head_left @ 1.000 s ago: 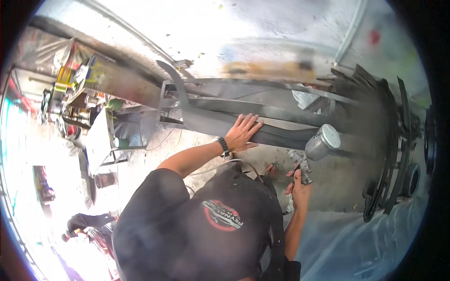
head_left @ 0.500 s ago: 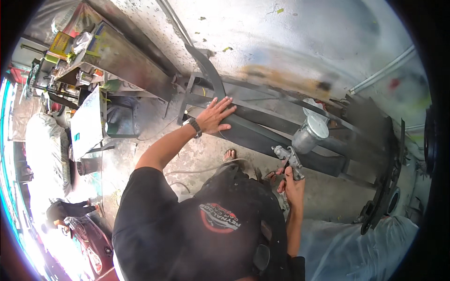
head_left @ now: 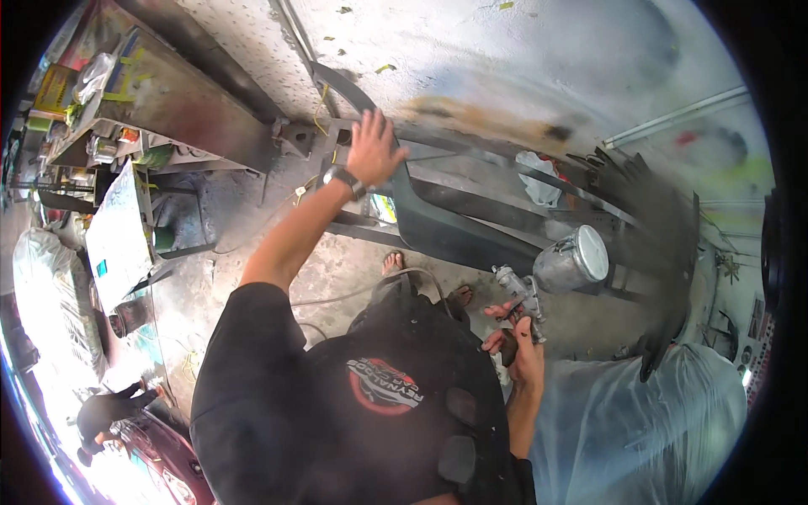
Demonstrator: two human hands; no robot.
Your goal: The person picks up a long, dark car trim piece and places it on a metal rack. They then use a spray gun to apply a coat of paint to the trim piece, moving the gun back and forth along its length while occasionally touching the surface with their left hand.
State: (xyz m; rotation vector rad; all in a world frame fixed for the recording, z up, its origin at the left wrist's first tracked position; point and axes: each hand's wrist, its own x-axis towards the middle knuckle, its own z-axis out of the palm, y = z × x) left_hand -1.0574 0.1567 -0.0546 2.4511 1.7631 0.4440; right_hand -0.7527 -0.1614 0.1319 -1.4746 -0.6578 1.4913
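Observation:
My right hand (head_left: 525, 358) is wrapped round the handle of a metal spray gun (head_left: 523, 295), with a silver paint cup (head_left: 574, 259) on it. The gun is held over the near edge of a long, dark grey curved panel (head_left: 454, 231), which looks like a vehicle trim part. Its narrow upper arm (head_left: 343, 84) bends up toward the wall. My left hand (head_left: 374, 153), slightly blurred, lies flat with fingers apart at that narrow arm; whether it presses on it I cannot tell. A watch sits on my left wrist.
A dark metal stand (head_left: 438, 189) bears the panel beside the stained wall (head_left: 471, 50). A hose (head_left: 353, 296) runs by my feet. Plastic sheeting (head_left: 623, 429) covers something at the right. A cluttered shelf (head_left: 177, 101) stands left; a person (head_left: 105, 417) bends over a red vehicle (head_left: 164, 454).
My left hand has slid up and away along the panel toward its narrow arm. The panel has swung, its wide part showing more. The spray gun is still in my right hand; the view has shifted.

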